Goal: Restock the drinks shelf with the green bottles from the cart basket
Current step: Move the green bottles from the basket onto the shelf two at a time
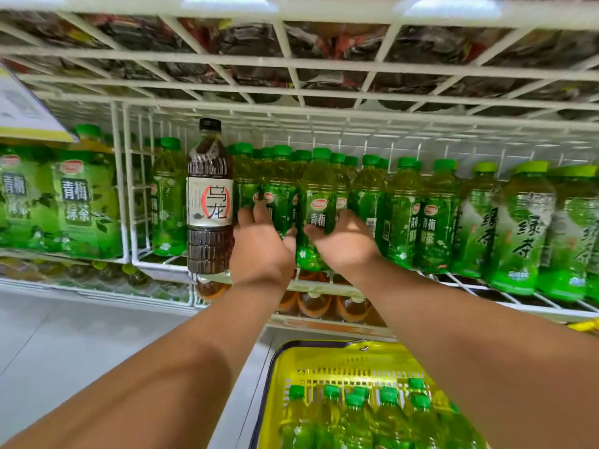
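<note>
The wire drinks shelf (486, 281) is packed along its front edge, with scant room under the rack above. The yellow cart basket (282, 367) below holds more green bottles (353, 413). At the shelf's front edge, both hands flank one green bottle (316, 212): left hand (259, 241) with fingers spread beside the dark oolong bottle (210, 202), right hand (343, 241) with fingers wrapped around it.

A: Bright, even light from above; two white glare patches show through the top rack (291, 64).
B: Sharpness?
A: Centre bottles (316, 209) crisp; edges smeared, wires bowed by the wide lens. Soft shadow on the right hand (345, 241).
</note>
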Motion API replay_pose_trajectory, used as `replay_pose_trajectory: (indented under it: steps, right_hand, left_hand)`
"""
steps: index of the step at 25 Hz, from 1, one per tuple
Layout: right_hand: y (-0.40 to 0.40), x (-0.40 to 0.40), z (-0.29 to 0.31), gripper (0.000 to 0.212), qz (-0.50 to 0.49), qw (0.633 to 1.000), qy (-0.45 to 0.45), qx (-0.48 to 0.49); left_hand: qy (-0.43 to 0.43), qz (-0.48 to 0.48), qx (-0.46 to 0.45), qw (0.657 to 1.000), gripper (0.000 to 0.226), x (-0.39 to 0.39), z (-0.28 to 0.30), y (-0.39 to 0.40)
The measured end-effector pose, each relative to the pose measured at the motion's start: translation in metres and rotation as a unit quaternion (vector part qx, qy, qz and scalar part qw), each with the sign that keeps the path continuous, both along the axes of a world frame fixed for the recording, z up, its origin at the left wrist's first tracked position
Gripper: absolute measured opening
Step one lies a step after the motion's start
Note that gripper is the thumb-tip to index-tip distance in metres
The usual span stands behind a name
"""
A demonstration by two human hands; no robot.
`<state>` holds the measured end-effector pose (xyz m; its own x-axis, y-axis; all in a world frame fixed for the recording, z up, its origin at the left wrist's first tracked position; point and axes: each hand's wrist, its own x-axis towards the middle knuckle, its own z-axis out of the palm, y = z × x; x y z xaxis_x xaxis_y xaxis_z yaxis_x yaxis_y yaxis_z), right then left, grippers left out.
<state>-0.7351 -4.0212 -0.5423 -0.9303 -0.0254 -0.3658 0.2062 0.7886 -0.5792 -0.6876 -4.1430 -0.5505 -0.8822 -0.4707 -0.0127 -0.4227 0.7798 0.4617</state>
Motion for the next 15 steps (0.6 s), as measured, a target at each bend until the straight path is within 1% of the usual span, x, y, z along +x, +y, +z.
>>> replay_pose_trajectory:
  steps: [2, 4, 6, 8, 11, 13, 15]
  right_hand:
    - [0.008, 0.009, 0.0, 0.074, 0.012, 0.999, 0.042, 0.008]
    - [0.018, 0.019, 0.003, 0.076, 0.061, 0.992, 0.093, 0.055]
    - [0.031, 0.033, 0.006, 0.078, 0.115, 0.978, 0.137, 0.108]
    - [0.044, 0.047, 0.006, 0.077, 0.155, 0.964, 0.16, 0.146]
    - [0.065, 0.077, 0.004, 0.073, 0.194, 0.949, 0.172, 0.176]
    - [0.078, 0.099, 0.002, 0.072, 0.215, 0.941, 0.176, 0.194]
    - [0.092, 0.122, -0.003, 0.072, 0.211, 0.941, 0.178, 0.197]
  left_hand:
    - [-0.007, -0.043, -0.034, 0.998, 0.073, 0.007, 0.004, 0.001]
    - [-0.033, -0.086, -0.095, 0.991, 0.073, 0.016, 0.007, 0.002]
    - [-0.029, -0.13, -0.173, 0.976, 0.07, 0.029, 0.006, 0.003]
    - [-0.024, -0.158, -0.225, 0.961, 0.067, 0.043, 0.005, 0.001]
    - [-0.054, -0.174, -0.24, 0.954, 0.07, 0.069, 0.002, 0.001]
    - [-0.052, -0.186, -0.223, 0.956, 0.071, 0.089, 0.0, 0.005]
    - [-0.049, -0.2, -0.205, 0.957, 0.071, 0.111, -0.004, 0.013]
